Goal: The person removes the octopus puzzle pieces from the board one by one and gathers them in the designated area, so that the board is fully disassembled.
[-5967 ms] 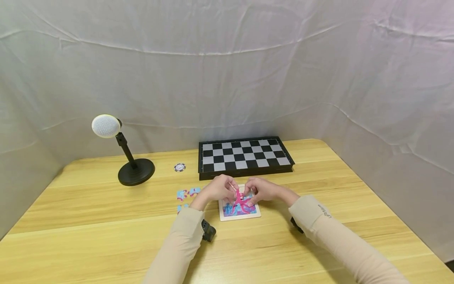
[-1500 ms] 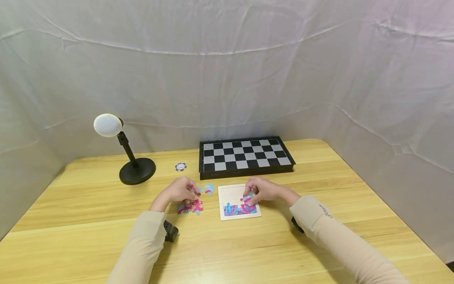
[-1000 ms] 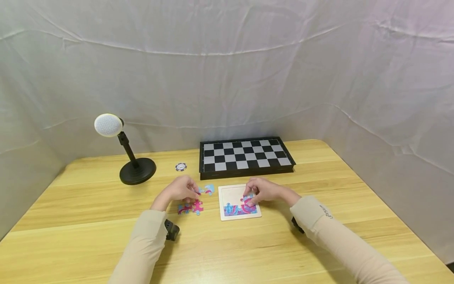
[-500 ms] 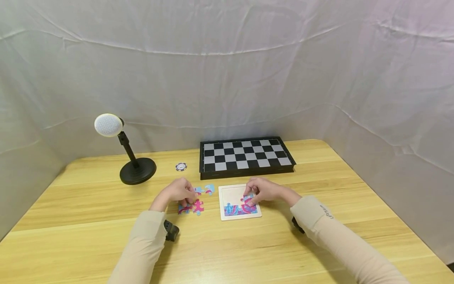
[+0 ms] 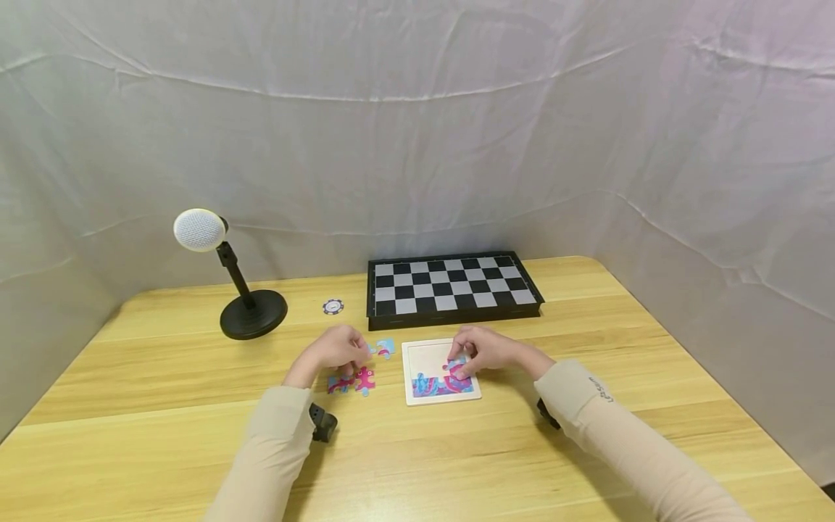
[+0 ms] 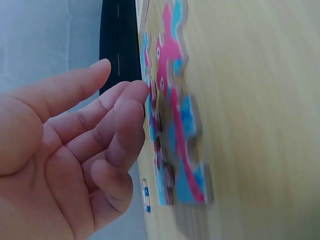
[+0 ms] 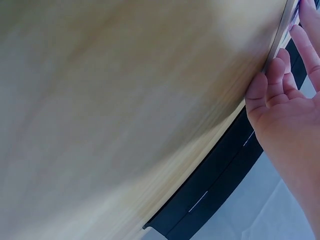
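Note:
A jigsaw puzzle tray (image 5: 424,355) with a pale frame lies before me. Blue, purple and pink puzzle pieces (image 5: 430,386) fill its lower part, and bare backing shows above. My right hand (image 5: 485,349) pinches a pink and blue puzzle piece (image 5: 454,368) at the tray's right side, thumb and finger on either side of it. Left of the tray, my left hand (image 5: 339,348) hovers over loose pieces, its thumb apart from its bent fingers (image 6: 127,117). Beneath it lie a pink puzzle piece with eyes (image 5: 365,380) and several others; a blue puzzle piece (image 5: 386,348) lies behind.
A black-edged folding chessboard (image 5: 453,290) stands behind the tray. A poker chip (image 5: 333,307) lies to its left. Further left, a microphone (image 5: 198,230) rises on a round black base (image 5: 253,315). Pale cloth (image 5: 417,145) surrounds the wooden table.
Since six seconds ago, my left hand has gone left from the tray, and the pink piece with eyes lies outside it. Lately that hand shifts slightly over the loose pieces. My right hand stays put.

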`<action>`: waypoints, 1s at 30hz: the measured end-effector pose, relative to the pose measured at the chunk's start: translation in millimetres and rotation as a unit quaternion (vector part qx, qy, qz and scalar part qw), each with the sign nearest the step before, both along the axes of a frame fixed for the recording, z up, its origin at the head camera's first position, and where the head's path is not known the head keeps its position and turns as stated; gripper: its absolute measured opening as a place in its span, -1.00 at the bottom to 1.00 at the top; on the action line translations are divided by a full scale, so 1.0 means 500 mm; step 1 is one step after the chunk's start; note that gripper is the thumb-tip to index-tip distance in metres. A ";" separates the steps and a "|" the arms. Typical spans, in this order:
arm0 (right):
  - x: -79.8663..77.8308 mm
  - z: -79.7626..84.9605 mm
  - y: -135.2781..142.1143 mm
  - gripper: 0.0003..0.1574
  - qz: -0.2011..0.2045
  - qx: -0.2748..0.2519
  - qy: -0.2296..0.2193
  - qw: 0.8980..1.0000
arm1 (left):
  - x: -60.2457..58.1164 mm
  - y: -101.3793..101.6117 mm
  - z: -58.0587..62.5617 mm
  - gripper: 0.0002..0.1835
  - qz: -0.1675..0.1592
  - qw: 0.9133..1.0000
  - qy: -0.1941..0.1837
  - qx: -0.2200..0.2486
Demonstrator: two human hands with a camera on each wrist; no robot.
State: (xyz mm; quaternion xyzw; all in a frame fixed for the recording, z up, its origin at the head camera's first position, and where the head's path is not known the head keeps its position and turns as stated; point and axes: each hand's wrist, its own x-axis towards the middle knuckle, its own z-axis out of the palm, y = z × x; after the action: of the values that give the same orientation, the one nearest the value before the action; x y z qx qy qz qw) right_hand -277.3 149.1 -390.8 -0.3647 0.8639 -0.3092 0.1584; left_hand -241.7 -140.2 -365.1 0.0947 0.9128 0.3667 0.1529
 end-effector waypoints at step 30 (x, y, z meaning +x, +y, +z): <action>0.004 0.006 0.008 -0.35 0.004 0.030 -0.001 1.000 | -0.014 0.139 -0.007 -0.91 -0.068 0.997 0.009 0.034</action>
State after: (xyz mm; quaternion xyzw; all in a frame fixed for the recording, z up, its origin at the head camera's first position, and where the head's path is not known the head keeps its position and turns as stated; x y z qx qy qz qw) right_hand -275.1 152.9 -387.9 -0.3627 0.8712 -0.2832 0.1709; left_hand -248.7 -70.5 -368.8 0.1650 0.8924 0.3856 0.1662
